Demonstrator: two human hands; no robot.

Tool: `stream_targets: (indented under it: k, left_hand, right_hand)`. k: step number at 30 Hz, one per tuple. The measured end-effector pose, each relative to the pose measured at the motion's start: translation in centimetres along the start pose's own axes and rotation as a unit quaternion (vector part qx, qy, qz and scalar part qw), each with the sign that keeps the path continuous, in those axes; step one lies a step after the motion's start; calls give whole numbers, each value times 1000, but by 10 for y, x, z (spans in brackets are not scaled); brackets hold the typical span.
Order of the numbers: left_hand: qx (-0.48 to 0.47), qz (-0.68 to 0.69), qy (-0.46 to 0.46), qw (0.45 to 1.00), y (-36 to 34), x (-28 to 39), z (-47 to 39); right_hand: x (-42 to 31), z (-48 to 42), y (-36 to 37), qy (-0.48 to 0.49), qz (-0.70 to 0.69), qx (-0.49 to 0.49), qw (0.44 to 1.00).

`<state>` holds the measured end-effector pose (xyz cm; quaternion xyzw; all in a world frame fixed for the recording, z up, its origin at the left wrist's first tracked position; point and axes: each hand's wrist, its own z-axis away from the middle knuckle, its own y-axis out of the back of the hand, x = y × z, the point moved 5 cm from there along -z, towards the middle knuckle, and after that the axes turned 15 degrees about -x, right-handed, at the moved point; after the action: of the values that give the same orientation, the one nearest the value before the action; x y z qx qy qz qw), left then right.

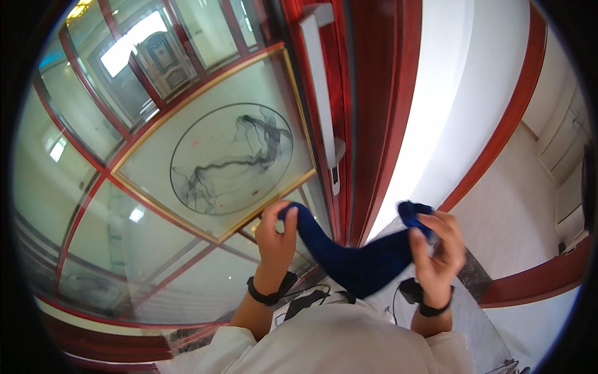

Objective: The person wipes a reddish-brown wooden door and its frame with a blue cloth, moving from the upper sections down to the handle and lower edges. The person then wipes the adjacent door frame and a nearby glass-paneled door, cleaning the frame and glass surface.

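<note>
A dark blue cloth (359, 262) hangs in a sagging curve between my two hands. My left hand (276, 233) pinches one end of it between thumb and fingers, in front of the glass door's lower part. At the other end, my right hand (439, 255) grips a bunched corner, with a crumpled bit sticking out above the fingertips. Both wrists wear black bands with small dark boxes and thin cables.
A red-framed glass door (154, 262) with a gold-edged oval ink picture (231, 159) stands at the left. Its long silver handle (320, 93) is ahead. A white wall (444, 93) and a red-trimmed doorway (509, 140) lie to the right.
</note>
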<state>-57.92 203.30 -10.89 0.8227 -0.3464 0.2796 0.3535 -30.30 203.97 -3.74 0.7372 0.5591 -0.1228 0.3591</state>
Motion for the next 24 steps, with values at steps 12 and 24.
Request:
stream_targets:
  k: [12,24]
  left_hand:
    - [-201,308,-99,924,-102,-44,-102]
    - [-215,351,-158,898,-78,-3,-131]
  right_hand:
    - [91,-67,-179,79,-70,-106,989]
    - [42,-146,-101,142,-33,-23,989]
